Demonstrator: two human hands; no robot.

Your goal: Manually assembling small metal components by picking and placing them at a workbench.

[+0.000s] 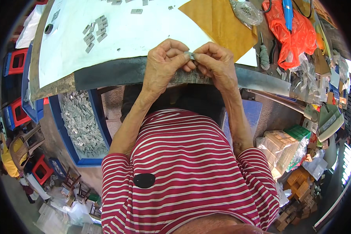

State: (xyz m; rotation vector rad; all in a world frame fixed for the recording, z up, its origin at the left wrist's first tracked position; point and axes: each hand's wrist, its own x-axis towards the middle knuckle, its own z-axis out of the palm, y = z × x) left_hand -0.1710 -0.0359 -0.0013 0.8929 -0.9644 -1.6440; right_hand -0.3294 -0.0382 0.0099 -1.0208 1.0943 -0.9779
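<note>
Between my fingertips, over the near edge of the table, is a small grey rectangular piece (190,55). My left hand (165,64) pinches its left end with thumb and forefinger. At its right end, the thumb and forefinger of my right hand (217,62) close on it too. My fingers cover much of the piece, so its details are hidden. Similar grey pieces (101,28) lie in a loose group on the white sheet (132,35), left of my hands. Another single grey piece (136,11) lies farther back.
A blue bin (62,128) full of grey pieces stands below the table at left. Brown paper (218,27) lies at the back right, with a clear bag of small parts (247,13). Right of it are a red plastic bag (290,35) and a thread spool (264,57).
</note>
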